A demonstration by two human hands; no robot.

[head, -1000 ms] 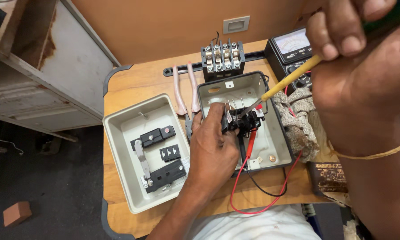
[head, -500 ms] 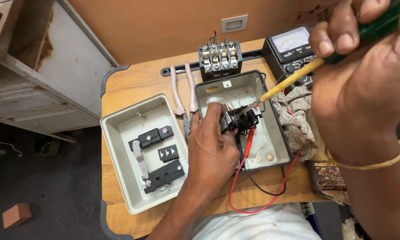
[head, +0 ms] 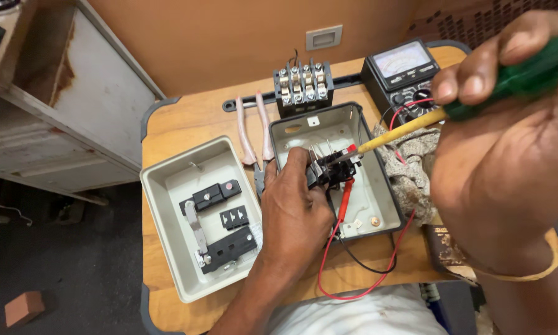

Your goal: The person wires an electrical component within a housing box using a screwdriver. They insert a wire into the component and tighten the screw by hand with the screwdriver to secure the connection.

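Note:
My left hand (head: 294, 208) grips a small black switch part (head: 333, 170) inside an open grey box (head: 369, 208) on the wooden table (head: 186, 121). My right hand (head: 499, 161), close to the camera, holds a screwdriver (head: 409, 127) with a green handle and yellow shaft. Its tip touches the black part. A red probe (head: 344, 195) with red and black wires lies in the box beside my left hand.
The box's grey lid (head: 167, 223) with black fittings lies at the left. Pink-handled pliers (head: 251, 133), a black terminal block (head: 302, 87) and a black meter (head: 403, 68) stand behind. A patterned cloth (head: 412, 170) lies to the right of the box. A rusty cabinet (head: 62, 105) stands left.
The view has shifted slightly. My right hand with the screwdriver has risen a little; its tip stays on the black part. My left hand keeps its grip.

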